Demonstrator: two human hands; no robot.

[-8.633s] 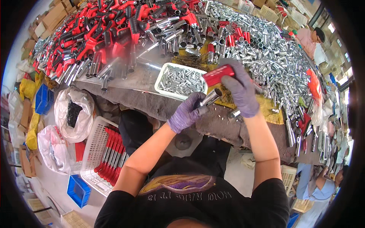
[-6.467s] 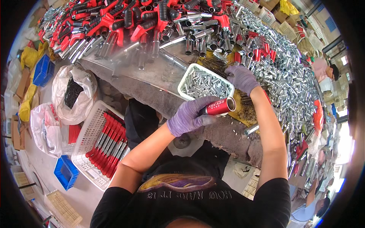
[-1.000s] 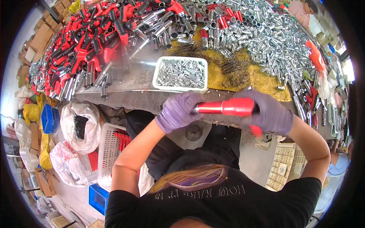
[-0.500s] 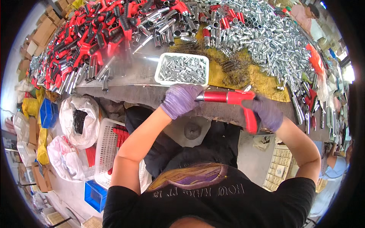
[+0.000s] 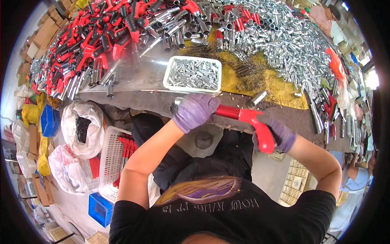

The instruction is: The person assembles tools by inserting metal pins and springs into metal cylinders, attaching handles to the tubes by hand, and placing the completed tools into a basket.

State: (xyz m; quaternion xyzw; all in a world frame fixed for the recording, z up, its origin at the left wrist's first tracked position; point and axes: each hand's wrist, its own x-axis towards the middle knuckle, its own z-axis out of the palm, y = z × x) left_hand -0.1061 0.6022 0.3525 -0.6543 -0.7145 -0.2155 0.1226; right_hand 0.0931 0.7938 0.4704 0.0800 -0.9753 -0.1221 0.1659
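A red pistol-grip tool body (image 5: 248,116) with a red tube is held crosswise between my gloved hands, in front of the table edge. My left hand (image 5: 196,112), in a purple glove, is closed round the tube section. A metal end (image 5: 177,103) sticks out on that hand's left side. My right hand (image 5: 279,132), gloved too, closes on the handle part, whose red curved grip points down toward me; some of its fingers are hidden. Just beyond the tool, a short chrome tube (image 5: 257,98) lies on the table cloth. A white tray (image 5: 165,77) of small metal sleeves stands beyond my left hand.
Red-and-black handles (image 5: 101,40) are heaped at the back left, and metal tubes (image 5: 280,44) at the back right. Dark springs (image 5: 248,69) lie on yellow cloth. Below on the left are a white basket (image 5: 109,154), white sacks (image 5: 77,138) and blue bins (image 5: 100,209).
The tool has tilted, its grip end dropping and its metal end rising left. My left hand has shifted along the tube toward the grip. The short chrome tube now shows fully on the table.
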